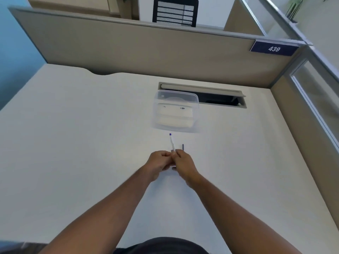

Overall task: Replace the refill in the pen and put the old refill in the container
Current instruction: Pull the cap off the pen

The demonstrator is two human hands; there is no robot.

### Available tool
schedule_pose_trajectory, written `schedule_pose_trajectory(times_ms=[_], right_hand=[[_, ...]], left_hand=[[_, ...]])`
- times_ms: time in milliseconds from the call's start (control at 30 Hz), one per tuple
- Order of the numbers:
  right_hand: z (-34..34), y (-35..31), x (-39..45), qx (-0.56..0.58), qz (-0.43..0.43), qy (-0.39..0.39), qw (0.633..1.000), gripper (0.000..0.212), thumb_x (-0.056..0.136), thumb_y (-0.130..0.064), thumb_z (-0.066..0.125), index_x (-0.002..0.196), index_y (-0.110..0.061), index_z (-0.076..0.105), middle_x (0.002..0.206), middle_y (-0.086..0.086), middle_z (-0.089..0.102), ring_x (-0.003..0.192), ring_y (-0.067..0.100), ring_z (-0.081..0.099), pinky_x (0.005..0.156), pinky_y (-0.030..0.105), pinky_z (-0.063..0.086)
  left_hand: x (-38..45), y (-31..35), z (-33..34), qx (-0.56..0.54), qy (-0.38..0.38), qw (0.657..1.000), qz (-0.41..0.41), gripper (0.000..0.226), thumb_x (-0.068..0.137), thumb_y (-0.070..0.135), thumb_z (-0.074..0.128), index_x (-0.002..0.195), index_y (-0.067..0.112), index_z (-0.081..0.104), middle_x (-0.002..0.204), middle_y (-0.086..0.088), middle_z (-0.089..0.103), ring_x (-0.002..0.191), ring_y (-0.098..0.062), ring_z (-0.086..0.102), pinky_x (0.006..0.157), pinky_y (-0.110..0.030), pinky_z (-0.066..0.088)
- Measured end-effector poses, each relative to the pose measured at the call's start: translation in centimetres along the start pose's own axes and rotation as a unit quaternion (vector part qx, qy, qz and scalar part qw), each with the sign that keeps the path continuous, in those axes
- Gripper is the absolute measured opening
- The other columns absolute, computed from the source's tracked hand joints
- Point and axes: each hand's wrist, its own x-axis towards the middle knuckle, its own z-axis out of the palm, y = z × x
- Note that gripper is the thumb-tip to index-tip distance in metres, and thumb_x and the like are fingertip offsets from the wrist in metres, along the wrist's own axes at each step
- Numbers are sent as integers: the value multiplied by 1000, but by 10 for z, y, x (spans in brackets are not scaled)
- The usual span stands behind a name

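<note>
A clear pen (pixel 171 143) with a blue end cap points away from me, its near end pinched between both hands above the white desk. My left hand (pixel 159 163) and my right hand (pixel 184 163) meet at the pen's near end, fingers closed around it. A short dark piece (pixel 183 147), thin like a refill or cap, lies on the desk just right of the pen. The clear plastic container (pixel 176 111) stands open-topped a little beyond the pen's tip. What the fingers cover is hidden.
The white desk (pixel 73 143) is bounded by a beige partition (pixel 146 50) at the back and right. An open cable slot (pixel 220 98) lies behind the container. A sign reading 439 (pixel 274 49) hangs at the right.
</note>
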Motion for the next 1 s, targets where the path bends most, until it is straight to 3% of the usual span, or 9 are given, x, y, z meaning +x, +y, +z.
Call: schedule_pose_trajectory(times_ms=[133, 267, 400, 567, 633, 767, 833, 933, 1000], right_hand=[[-5, 1, -4, 89, 46, -4, 995, 29, 104, -21, 43, 104, -9, 70, 103, 6, 77, 87, 20, 76, 74, 31, 64], [-8, 2, -9, 60, 62, -13, 996, 32, 105, -23, 42, 106, -10, 70, 86, 8, 77, 51, 15, 66, 53, 27, 51], [-10, -4, -16, 166, 126, -131, 969, 30, 99, -24, 49, 100, -6, 74, 59, 2, 52, 44, 11, 30, 41, 22, 27], [-13, -13, -25, 351, 203, -243, 881, 40, 106, -40, 48, 91, -9, 68, 58, -1, 36, 40, 6, 23, 38, 18, 17], [-14, -13, -25, 354, 206, -236, 881, 38, 106, -39, 49, 89, -9, 66, 56, -3, 36, 39, 6, 24, 36, 18, 20], [-11, -13, -19, 155, 139, -126, 970, 38, 105, -34, 48, 80, -10, 62, 54, -3, 44, 42, 8, 30, 41, 21, 25], [-3, -15, -17, 32, 104, -61, 992, 37, 102, -31, 47, 75, -11, 62, 55, -2, 48, 41, 9, 36, 44, 24, 28], [7, -11, -16, -160, 38, 26, 986, 37, 101, -24, 42, 73, -12, 64, 67, 1, 61, 53, 14, 52, 51, 27, 39], [8, -2, -18, -324, -24, 52, 944, 36, 105, -24, 40, 81, -12, 63, 77, 3, 68, 65, 19, 61, 57, 30, 44]], left_hand=[[-10, -1, -2, 90, -41, 994, 43, 5, 77, 23, 75, 81, 21, 79, 84, 2, 78, 77, -9, 68, 68, -22, 46], [-5, 4, -14, 62, 92, 991, 79, 13, 92, 19, 64, 95, 22, 76, 95, 6, 76, 92, -11, 68, 72, -20, 48], [1, 10, -17, -139, -10, 990, 26, 32, 105, 21, 43, 113, 11, 73, 103, -5, 74, 91, -16, 66, 80, -29, 53], [2, 5, -14, -322, -87, 943, -1, 32, 101, 26, 50, 112, 4, 71, 86, -6, 64, 75, -18, 52, 73, -29, 44], [2, 7, -12, -338, -72, 938, -8, 25, 99, 26, 55, 100, 6, 70, 85, -6, 64, 75, -18, 58, 71, -30, 45], [7, 12, -1, -316, 42, 947, -36, 23, 100, 19, 55, 88, 7, 70, 78, -9, 71, 77, -20, 63, 70, -35, 49], [10, 14, 5, -319, 84, 943, -48, 24, 100, 16, 54, 85, 6, 70, 79, -11, 71, 77, -19, 62, 72, -33, 48], [14, 17, 12, -336, 115, 933, -64, 23, 100, 13, 55, 83, 3, 68, 82, -14, 69, 75, -18, 62, 64, -27, 50], [15, 17, 16, -339, 132, 928, -74, 23, 100, 13, 55, 84, 2, 68, 84, -14, 69, 75, -19, 62, 63, -27, 50]])
